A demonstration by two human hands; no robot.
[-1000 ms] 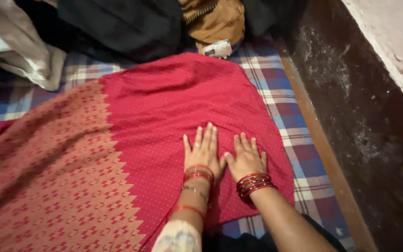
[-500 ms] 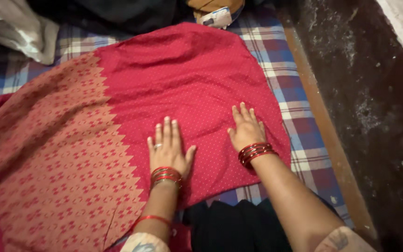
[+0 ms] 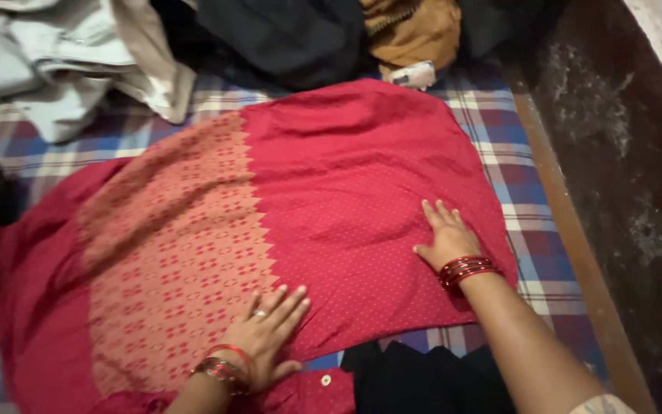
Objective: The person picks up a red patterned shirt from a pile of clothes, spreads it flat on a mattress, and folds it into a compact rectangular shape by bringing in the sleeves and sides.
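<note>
A red dotted garment (image 3: pixel 362 184) with a wide orange-patterned panel (image 3: pixel 178 253) lies spread flat on a blue, red and white checked sheet (image 3: pixel 515 176). My left hand (image 3: pixel 266 333) rests flat on the garment's near edge, fingers apart, at the border of the patterned panel. My right hand (image 3: pixel 447 238) presses flat on the red part near its right edge. Both wrists carry red bangles. Neither hand grips anything.
A heap of white and beige clothes (image 3: pixel 63 61) lies at the back left, dark clothing (image 3: pixel 293 34) and a brown bag (image 3: pixel 411 31) at the back. A dark rough wall (image 3: pixel 630 153) runs along the right. Black fabric (image 3: pixel 423 376) lies by my lap.
My hands have slid apart: the left moved leftward along the near edge, the right stayed near the right edge. The camera view shifted left, revealing more of the garment.
</note>
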